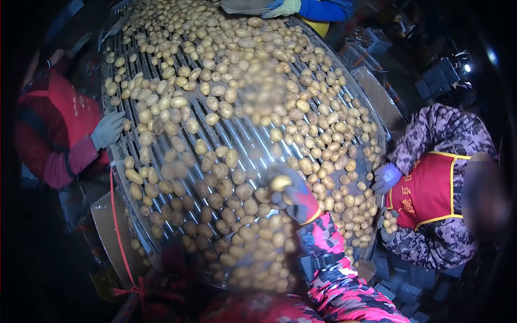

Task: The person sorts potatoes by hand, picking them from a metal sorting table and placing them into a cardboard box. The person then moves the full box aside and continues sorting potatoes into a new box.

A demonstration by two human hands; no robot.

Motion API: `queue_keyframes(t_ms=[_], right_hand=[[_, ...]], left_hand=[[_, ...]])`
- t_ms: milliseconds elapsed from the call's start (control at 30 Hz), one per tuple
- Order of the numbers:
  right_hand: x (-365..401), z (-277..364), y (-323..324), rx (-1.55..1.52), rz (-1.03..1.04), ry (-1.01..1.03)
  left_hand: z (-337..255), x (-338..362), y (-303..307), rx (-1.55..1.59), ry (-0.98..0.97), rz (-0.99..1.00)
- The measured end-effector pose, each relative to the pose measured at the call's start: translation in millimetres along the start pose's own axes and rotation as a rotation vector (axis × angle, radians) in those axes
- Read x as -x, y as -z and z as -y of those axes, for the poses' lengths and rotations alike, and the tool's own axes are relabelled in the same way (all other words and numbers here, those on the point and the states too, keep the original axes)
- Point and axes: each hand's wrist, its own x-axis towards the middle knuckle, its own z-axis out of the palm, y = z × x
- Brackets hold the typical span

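My right hand [297,198], in a grey glove with a red cuff, reaches over the slatted conveyor [245,141] from the bottom. A pale potato [280,183] sits in its closed fingers. Potatoes [237,202] of several sizes lie loose on the slats all around the hand. They are piled thickly near my body, where part of the view is blurred. My left hand does not show; the area at the lower left is dark.
On the right a person's gloved hand [386,177] rests at the belt edge, with small potatoes [389,220] in their other hand. A person's gloved hand [108,130] is at the left edge. Another gloved hand [282,7] is at the far end. A cardboard box [110,226] and red string [119,237] are at left.
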Motion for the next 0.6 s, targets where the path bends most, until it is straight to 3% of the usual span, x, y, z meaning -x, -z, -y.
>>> queue_keyframes(t_ms=[33,100,167,200,267,333,367,433,500,533,600], right_hand=[[3.7,1.3,-6.6,-0.226,0.058,0.077],[-13.5,15.3,6.6,0.532,-0.122,0.370],[-40.0,40.9,10.7,0.658,-0.389,0.256],[-59.5,63.2,-2.1,0.552,-0.501,0.071],[-115.4,71.1,36.9,1.573,-0.523,0.061],[-144.7,66.5,6.9,2.112,-0.601,-0.291],[-155.8,49.8,14.9,2.242,-0.576,-0.337],[-167.6,39.4,4.4,2.172,-0.593,-0.391],[-172.1,45.1,1.2,2.256,-0.557,-0.445],[-164.7,49.3,3.2,2.195,-0.530,-0.341],[-140.1,50.8,7.1,2.066,-0.473,-0.127]], left_hand=[[1.1,1.0,0.5,-0.003,0.002,-0.001],[0.1,2.7,1.8,-0.004,0.006,0.010],[-1.5,2.8,3.6,0.000,0.008,0.018],[-2.4,3.2,5.3,0.004,0.011,0.024],[-6.2,0.0,11.7,0.019,0.025,0.049],[-22.3,-20.4,36.8,0.073,0.068,0.135],[-28.6,-29.4,48.3,0.109,0.096,0.194],[-33.3,-33.5,59.1,0.142,0.130,0.270],[-4.9,-7.7,8.8,0.037,0.025,0.031],[7.9,4.5,-13.8,-0.013,-0.038,-0.091],[2.9,1.9,-3.1,-0.010,-0.014,-0.024]])
